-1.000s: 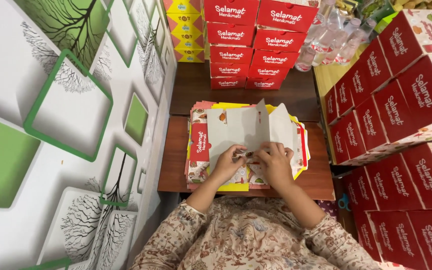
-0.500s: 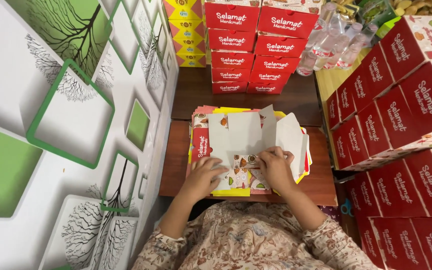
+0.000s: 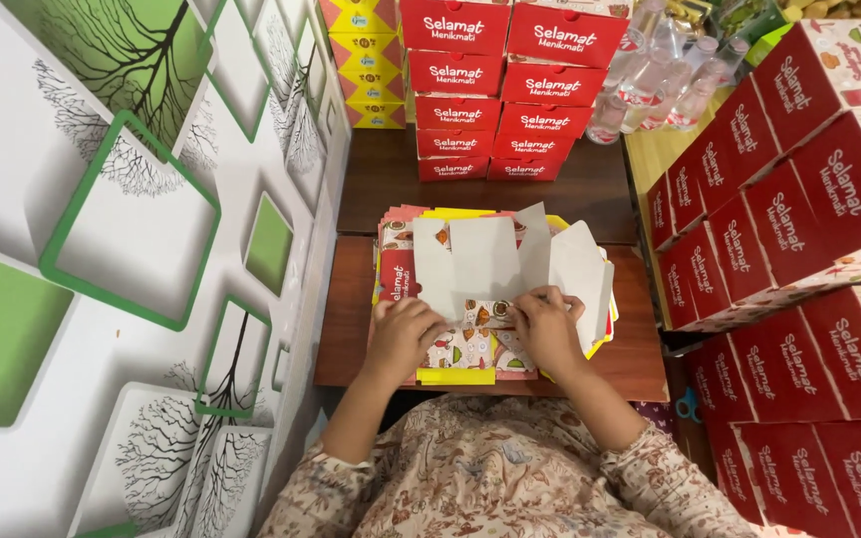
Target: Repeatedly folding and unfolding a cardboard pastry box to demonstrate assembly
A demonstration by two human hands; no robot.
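A flat, unfolded cardboard box blank [image 3: 490, 261] lies white side up on a pile of red and yellow flat blanks [image 3: 399, 231] on a small brown table [image 3: 351, 319]. My left hand [image 3: 403, 337] presses on the blank's near left part, fingers curled over a printed flap. On the near right side, my right hand [image 3: 546, 327] pinches a flap of the same blank. Both hands are close together at the near edge of the pile.
Stacks of folded red boxes [image 3: 510, 90] stand at the table's far end, with yellow boxes [image 3: 361, 55] to their left. More red boxes [image 3: 799, 259] are piled high on the right. Clear plastic bottles [image 3: 650, 75] sit at the back right. A patterned wall [image 3: 132, 249] runs close along the left.
The blank has been pressed down flatter onto the pile, and my hands have slid toward me along its near edge. My left hand went from pinching the fold to pressing down.
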